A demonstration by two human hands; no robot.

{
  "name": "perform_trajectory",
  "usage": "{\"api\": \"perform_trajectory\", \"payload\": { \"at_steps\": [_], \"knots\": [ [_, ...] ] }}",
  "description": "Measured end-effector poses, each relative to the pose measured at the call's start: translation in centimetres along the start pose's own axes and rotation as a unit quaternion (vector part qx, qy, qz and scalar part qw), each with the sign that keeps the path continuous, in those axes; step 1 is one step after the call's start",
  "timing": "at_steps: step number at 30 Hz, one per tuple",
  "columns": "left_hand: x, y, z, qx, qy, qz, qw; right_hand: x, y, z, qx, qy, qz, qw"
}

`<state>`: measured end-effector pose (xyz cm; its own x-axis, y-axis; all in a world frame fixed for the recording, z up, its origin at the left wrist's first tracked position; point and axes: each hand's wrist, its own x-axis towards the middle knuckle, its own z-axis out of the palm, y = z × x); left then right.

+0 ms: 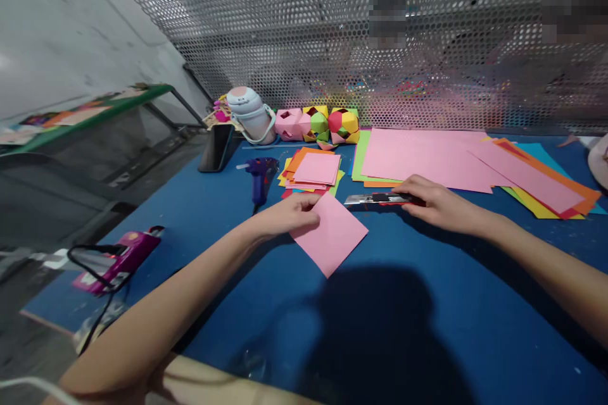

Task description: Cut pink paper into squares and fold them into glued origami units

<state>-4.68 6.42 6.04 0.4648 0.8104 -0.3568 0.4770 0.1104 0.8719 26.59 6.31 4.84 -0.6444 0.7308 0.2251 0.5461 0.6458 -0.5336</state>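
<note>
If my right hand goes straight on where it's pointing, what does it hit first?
Led by the knife, your right hand would probably meet the pink square held in your left hand; depth is unclear, so it might pass above.

Blue tbl (199, 212) w/ glue gun (259, 180), flask (251, 115), paper balls (319, 123), clrd paper piles (422, 155).

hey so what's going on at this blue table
A person's left hand holds a square pink paper sheet. The right hand grips a slim silver, black and red utility knife, its tip near the sheet's edge. Beyond the left hand lies a stack of small multicoloured paper squares.
</note>
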Motion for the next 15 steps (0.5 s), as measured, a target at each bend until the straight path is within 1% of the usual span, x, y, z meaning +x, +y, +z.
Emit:
{"api": "perform_trajectory", "payload": {
  "at_steps": [4, 8, 12, 15],
  "knots": [
    [0.2, 0.0, -0.3, 0.016, -0.025, -0.013, 0.999, 1.0, 0.1, 0.5, 0.021, -0.028, -0.019, 0.999],
    [0.5, -0.2, -0.3, 0.012, -0.047, -0.019, 0.999, 0.9, 0.3, 0.7, 0.024, -0.065, -0.026, 0.997],
    [0.8, -0.4, -0.2, 0.020, -0.042, -0.021, 0.999, 0.2, 0.7, 0.4, 0.026, -0.093, -0.036, 0.995],
    [1.1, -0.7, -0.2, 0.030, -0.017, -0.019, 0.999, -0.4, 1.4, 0.0, 0.020, -0.096, -0.032, 0.995]
  ]
}}
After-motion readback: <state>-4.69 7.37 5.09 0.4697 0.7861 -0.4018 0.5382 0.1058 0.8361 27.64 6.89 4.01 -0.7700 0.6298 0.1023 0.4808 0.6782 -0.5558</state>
